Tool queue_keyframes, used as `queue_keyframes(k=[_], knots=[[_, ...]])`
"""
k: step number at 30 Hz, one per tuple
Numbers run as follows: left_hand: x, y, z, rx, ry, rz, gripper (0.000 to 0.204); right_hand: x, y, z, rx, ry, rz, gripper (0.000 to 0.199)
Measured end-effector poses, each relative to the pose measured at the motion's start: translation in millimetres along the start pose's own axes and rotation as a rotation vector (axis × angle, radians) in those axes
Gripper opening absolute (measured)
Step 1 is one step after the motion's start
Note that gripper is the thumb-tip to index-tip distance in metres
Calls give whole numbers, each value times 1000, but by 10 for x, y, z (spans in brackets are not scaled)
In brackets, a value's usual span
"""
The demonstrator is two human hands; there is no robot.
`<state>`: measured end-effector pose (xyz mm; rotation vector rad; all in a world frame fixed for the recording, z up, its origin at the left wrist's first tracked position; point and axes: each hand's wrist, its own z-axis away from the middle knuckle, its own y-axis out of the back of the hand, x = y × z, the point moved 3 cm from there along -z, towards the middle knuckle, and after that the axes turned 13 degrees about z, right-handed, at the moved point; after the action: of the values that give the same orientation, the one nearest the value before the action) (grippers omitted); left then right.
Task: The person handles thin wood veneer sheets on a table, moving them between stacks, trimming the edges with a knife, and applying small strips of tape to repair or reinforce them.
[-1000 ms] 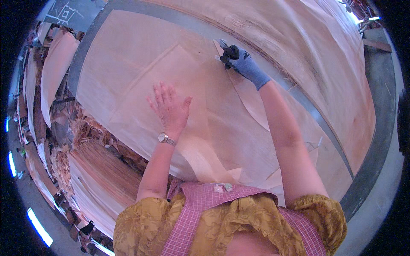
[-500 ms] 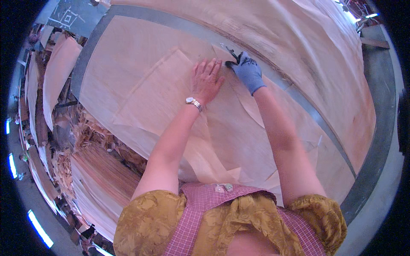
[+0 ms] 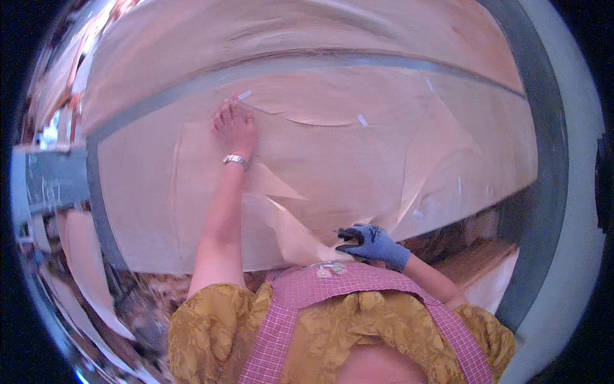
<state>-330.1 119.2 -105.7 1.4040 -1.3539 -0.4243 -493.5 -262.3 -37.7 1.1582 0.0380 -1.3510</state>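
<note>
My bare left hand, with a metal watch on its wrist, lies flat with fingers spread on a large pale wood veneer sheet. A short white strip of tape lies by its fingertips. Close to my apron, my right hand wears a blue glove with black fingers. Those fingers are closed round a small dark hand tool, whose kind I cannot make out. A loose, curled veneer strip runs down to the right hand. The line of a veneer edge curves from the left hand to another tape strip.
Beyond a grey strip of table, more veneer is spread at the far side. Wood scraps lie below the table at the left. At the right is a stack of veneer. A grey band borders the right.
My right hand has come from the far part of the sheet back toward my body. The left hand still lies flat on the veneer. The whole view has turned.
</note>
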Motion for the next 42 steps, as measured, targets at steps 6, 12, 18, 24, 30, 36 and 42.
queue_keyframes(k=[6,12,18,24,30,36,42], knots=[[455,409,651,-827,-620,179,46,72,-1159,810,-112,-171,-330,36],[808,1560,2030,-1210,-1178,334,44,319,-2497,1893,-210,-447,-83,52],[474,1684,3442,-1646,-1460,-76,29,-26,-3555,2451,514,-894,73,35],[-243,1416,4700,-1772,-1346,1,27,-1693,-4270,2955,1633,-949,-363,28],[14,2738,4942,-1662,-1584,716,31,-3620,-7287,3514,1142,-2467,-255,24],[-861,2611,4570,-1825,-1364,681,28,-5345,-9010,2983,466,-2874,-754,29],[-2104,2539,3708,-1794,-856,710,25,-6100,-9622,2295,644,-2534,-1008,44]])
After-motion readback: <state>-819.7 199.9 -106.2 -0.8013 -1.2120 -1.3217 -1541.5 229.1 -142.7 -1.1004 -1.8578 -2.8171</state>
